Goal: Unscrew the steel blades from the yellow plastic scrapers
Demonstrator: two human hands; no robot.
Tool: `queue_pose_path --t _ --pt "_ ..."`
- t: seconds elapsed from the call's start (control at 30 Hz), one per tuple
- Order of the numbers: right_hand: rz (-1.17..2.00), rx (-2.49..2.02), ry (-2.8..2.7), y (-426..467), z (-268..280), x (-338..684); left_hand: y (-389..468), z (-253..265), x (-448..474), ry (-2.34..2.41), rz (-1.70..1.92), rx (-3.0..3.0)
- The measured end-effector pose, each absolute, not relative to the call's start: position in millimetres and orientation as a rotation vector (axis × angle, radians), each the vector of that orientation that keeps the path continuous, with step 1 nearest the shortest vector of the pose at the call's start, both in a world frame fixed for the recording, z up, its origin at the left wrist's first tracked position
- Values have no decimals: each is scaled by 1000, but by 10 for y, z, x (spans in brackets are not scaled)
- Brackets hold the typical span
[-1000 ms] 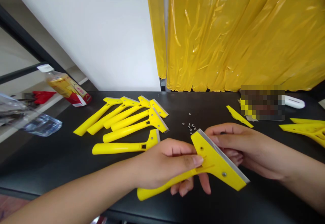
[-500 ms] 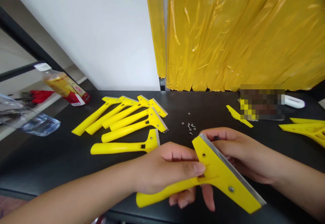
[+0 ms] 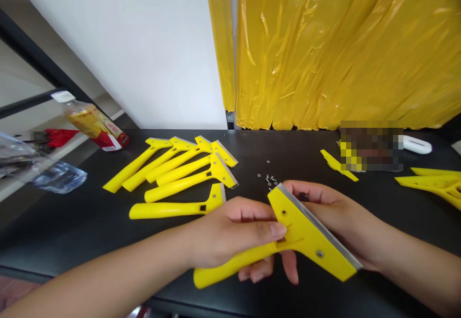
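My left hand (image 3: 248, 234) grips a yellow scraper (image 3: 306, 231) at its neck, thumb on top and fingers curled underneath. A metal blade edge (image 3: 324, 229) runs along the scraper's head. One hole in the head shows dark, while a screw (image 3: 319, 253) sits in the other. Behind the blade is my right hand (image 3: 329, 207), its fingers closed and partly hidden by the scraper head. A small dark piece (image 3: 303, 196) shows at those fingers; what it belongs to is hidden. Several small screws and nuts (image 3: 269, 179) lie on the black table just beyond.
Several yellow scrapers (image 3: 173, 209) lie in a row at left on the black table (image 3: 108, 241). Loose yellow parts (image 3: 338, 165) and more yellow pieces (image 3: 432, 183) lie at right, near a white object (image 3: 417, 144). A drink bottle (image 3: 95, 122) and a clear plastic container (image 3: 59, 176) stand left.
The scraper's head has risen and shifted slightly left, covering some of the small screws. My right hand has moved a little with it. Both hands keep their hold.
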State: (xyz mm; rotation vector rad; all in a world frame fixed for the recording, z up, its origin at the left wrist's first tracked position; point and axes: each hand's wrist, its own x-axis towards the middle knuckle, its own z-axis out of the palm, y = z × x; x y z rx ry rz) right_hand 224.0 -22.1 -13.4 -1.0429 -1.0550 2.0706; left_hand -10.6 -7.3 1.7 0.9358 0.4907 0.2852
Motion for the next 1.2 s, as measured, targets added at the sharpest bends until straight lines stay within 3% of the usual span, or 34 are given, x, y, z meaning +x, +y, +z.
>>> queue_pose_path --t 0.4,0.83,1.2 --pt "1947 -974 -1272 -170 9 2417 -73 54 -88 619 396 1029" --pt "1961 -1256 -1366 -114 128 2444 -51 107 -81 727 277 1166" --pt "1687 -1317 -1629 -41 62 2474 -65 -9 12 811 587 1135"
